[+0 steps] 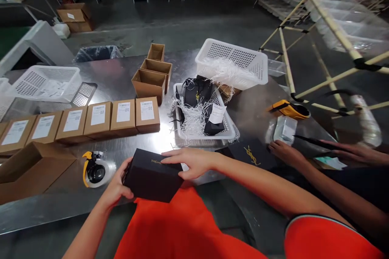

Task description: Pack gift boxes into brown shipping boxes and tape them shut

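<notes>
A black box with small gold lettering (152, 175) is held over the near edge of the metal table (121, 77). My left hand (118, 186) grips its left end from below. My right hand (190, 161) lies across its top right edge, fingers spread over the lid. Just beyond it stands a white tray (228, 129) with black pouches, a white card and white paper shreds. A black bag with a gold logo (251, 153) lies to the right of my right hand.
A row of sealed, labelled cardboard boxes (91, 119) runs along the left, with open cartons (150, 83) behind. A tape dispenser (95, 168) sits near left. White baskets (234, 62), (45, 83) stand further back. Another person's hands (285, 151) rest at right near a yellow scanner (288, 109).
</notes>
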The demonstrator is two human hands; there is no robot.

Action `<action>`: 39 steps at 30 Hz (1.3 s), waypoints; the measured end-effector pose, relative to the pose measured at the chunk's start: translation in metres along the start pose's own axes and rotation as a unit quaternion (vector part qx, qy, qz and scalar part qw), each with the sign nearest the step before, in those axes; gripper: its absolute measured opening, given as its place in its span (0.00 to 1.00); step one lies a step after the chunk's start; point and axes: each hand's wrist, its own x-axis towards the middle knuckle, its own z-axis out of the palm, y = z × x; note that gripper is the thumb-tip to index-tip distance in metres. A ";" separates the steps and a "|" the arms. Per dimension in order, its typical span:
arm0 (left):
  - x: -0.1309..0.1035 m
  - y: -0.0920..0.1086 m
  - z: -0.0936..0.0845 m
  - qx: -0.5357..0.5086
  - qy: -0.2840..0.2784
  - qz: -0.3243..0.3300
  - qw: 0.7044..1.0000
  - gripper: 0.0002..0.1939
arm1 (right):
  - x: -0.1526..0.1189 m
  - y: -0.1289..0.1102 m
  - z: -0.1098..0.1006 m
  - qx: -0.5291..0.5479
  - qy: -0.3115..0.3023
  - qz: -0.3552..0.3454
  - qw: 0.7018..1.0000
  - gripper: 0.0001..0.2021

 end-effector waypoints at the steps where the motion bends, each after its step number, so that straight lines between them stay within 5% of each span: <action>1: 0.001 0.001 0.000 -0.016 -0.001 -0.013 1.000 0.50 | -0.001 -0.003 -0.003 -0.013 -0.013 -0.001 1.000 0.36; 6: 0.007 0.002 -0.002 -0.049 -0.016 -0.046 0.998 0.50 | -0.004 -0.015 -0.010 -0.097 -0.063 -0.012 0.993 0.42; 10: 0.010 0.003 -0.004 -0.027 -0.042 -0.053 0.997 0.52 | -0.007 -0.013 -0.007 -0.124 -0.046 -0.054 0.990 0.37; 17: 0.013 -0.005 -0.018 -0.009 -0.037 -0.054 0.998 0.52 | -0.012 -0.002 -0.015 -0.011 -0.006 -0.074 0.997 0.30; 19: 0.011 -0.011 -0.026 -0.010 -0.017 -0.050 0.999 0.52 | -0.013 0.005 -0.021 0.072 0.034 -0.065 0.995 0.26; 22: 0.009 -0.020 -0.034 0.022 0.041 -0.019 0.999 0.56 | -0.010 0.020 -0.019 0.189 0.181 0.006 0.965 0.20; 26: 0.020 -0.031 -0.032 0.126 0.125 0.061 0.982 0.54 | 0.013 0.036 0.015 0.275 0.336 0.099 0.895 0.14; 29: 0.032 -0.046 -0.028 0.147 0.146 0.129 0.970 0.51 | 0.035 0.036 0.053 0.257 0.381 0.096 0.883 0.14; 35: 0.037 -0.094 -0.041 0.117 0.123 0.045 0.985 0.59 | 0.051 0.029 0.110 0.165 0.431 0.116 0.880 0.14; 39: 0.034 -0.123 -0.059 0.105 0.211 -0.022 0.971 0.41 | 0.041 0.033 0.119 0.155 0.476 0.124 0.857 0.14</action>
